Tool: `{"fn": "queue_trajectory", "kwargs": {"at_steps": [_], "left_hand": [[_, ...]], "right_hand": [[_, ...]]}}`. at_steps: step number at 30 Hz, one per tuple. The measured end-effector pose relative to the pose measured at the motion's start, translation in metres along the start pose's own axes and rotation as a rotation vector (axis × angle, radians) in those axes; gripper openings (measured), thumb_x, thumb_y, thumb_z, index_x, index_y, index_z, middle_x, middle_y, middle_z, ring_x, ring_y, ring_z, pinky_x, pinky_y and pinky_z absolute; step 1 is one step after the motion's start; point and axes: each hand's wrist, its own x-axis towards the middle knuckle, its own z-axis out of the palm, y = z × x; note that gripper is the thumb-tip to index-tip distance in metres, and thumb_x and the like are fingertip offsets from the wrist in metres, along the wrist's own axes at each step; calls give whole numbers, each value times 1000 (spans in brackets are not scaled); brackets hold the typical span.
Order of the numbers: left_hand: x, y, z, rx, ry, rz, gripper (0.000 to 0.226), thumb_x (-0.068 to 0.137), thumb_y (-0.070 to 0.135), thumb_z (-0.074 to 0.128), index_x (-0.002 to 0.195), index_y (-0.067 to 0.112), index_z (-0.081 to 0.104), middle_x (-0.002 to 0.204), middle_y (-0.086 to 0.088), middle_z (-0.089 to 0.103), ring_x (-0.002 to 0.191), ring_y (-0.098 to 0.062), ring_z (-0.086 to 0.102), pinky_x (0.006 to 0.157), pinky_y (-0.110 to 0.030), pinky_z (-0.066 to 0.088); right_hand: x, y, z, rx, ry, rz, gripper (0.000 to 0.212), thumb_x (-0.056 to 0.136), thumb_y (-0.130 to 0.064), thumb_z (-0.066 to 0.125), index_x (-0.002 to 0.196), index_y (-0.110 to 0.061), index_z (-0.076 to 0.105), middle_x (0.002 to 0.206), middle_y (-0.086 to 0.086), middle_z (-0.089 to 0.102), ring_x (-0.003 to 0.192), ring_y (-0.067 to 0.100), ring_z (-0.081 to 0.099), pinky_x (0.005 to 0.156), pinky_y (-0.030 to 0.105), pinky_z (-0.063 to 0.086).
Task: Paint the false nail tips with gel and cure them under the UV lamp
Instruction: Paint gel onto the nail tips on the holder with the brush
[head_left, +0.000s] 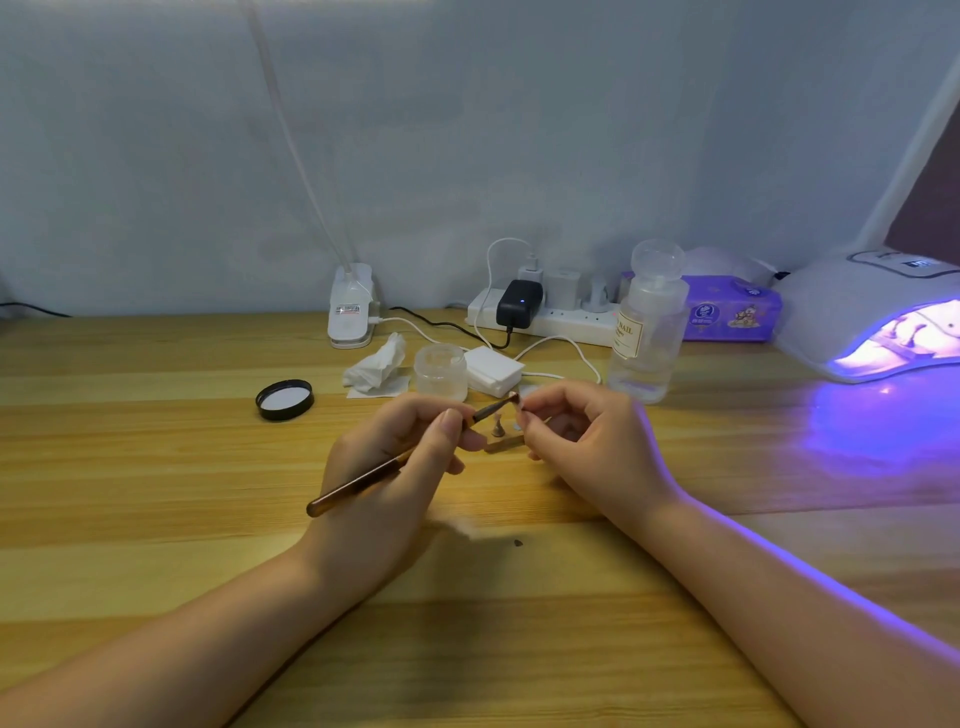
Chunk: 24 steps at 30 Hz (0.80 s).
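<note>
One false nail tip (519, 410) sits pinched between the thumb and fingertips of the right hand (587, 441), held just above the wooden table (156, 467) at its middle. The left hand (400, 462) grips a brown brush (395, 462), fingers curled round the handle, and its bristle end touches the tip. Below the tip a small stand (498, 428) rests on the table. Behind lie a clear jar (440, 371), a pad stack (492, 370), a crumpled tissue (376, 366) and a black lid (284, 399). The UV lamp (878, 317) glows violet at far right, beside a clear bottle (647, 332).
</note>
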Motion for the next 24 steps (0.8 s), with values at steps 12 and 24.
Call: {"fn": "queue_trajectory", "kwargs": {"at_steps": [12, 24], "left_hand": [[0, -4, -2, 1, 7, 9, 20, 88, 37, 55, 101, 27, 68, 90, 5, 73, 85, -14, 69, 73, -28, 56], [0, -4, -2, 89, -77, 86, 21, 90, 33, 57, 106, 29, 71, 95, 10, 73, 91, -18, 68, 76, -36, 55]], "right_hand": [[-1, -1, 0, -11, 2, -8, 14, 83, -10, 69, 86, -24, 70, 74, 4, 71, 67, 24, 66, 63, 39, 56], [0, -1, 1, -12, 5, -20, 18, 83, -9, 69, 84, -27, 68, 66, -15, 69, 63, 13, 67, 58, 24, 56]]}}
